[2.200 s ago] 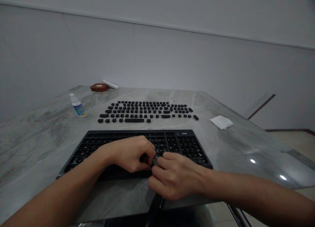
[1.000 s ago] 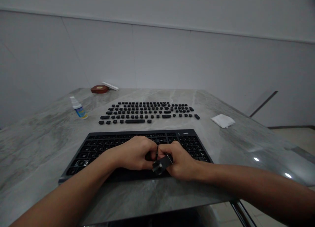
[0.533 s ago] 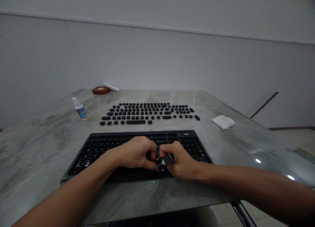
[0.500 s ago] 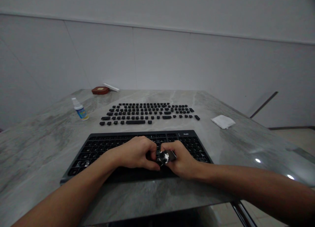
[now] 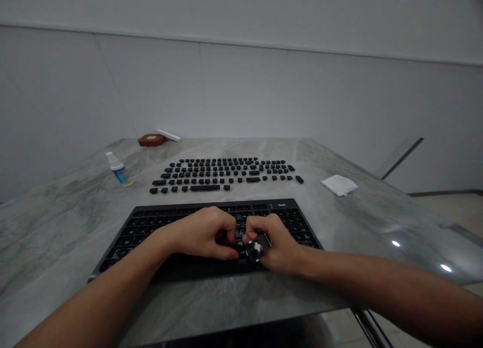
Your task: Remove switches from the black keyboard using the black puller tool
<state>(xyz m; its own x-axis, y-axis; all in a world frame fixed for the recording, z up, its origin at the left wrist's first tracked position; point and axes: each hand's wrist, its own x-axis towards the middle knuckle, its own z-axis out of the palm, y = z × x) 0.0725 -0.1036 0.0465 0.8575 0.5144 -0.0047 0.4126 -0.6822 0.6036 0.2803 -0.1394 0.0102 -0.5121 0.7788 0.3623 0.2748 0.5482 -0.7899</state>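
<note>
A black keyboard (image 5: 151, 230) with its key caps off lies in front of me, its bare key wells showing. My left hand (image 5: 207, 233) is over its middle, fingers curled and thumb tip low near the front row. What the left fingertips hold, if anything, is hidden. Just to the right, my right hand (image 5: 277, 243) is closed around a dark tool with a shiny metal end (image 5: 258, 248). The tool's working tip is not clear. A narrow gap separates the two hands, with key wells visible in it.
Behind the keyboard, loose black key caps (image 5: 205, 188) lie in rows on the marble-patterned table (image 5: 234, 300). A spray bottle (image 5: 121, 171) stands to the left, a white folded cloth (image 5: 338, 185) lies right. A red-brown case (image 5: 151, 140) and a white flat object (image 5: 168, 135) rest at the back.
My left hand has drawn slightly left, widening the gap between the hands. The tool in my right hand has turned a little. The whole view has shifted slightly.
</note>
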